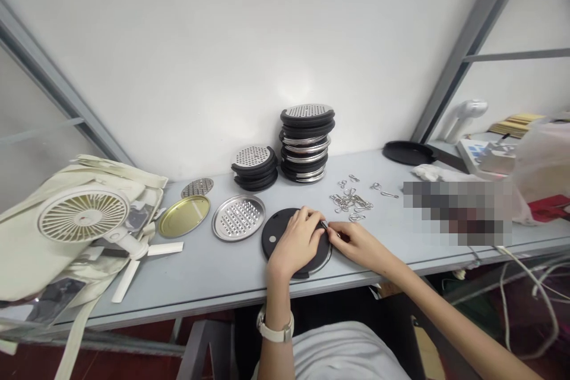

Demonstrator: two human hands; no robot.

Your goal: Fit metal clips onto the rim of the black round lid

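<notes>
A round black grater base [274, 222] lies on the table near its front edge, with a silver metal rim showing at its lower right. My left hand [299, 243] rests on top of this base and grips it, fingers bent over towards its right side. At the right edge of the base, my right hand [354, 243] pinches a small metal clip [325, 224], mostly covered by the fingers. Behind my right hand, several loose wire clips [351, 200] lie scattered. To the left is a silver grater plate [239, 218] with raised teeth.
A tall stack of graters [307, 142] and a shorter stack [253, 167] stand by the wall. Further left are a gold-coloured lid [184, 216], a perforated disc [197, 187] and a white fan [84, 214] on a cloth bag. A black tray [409, 153] sits back right.
</notes>
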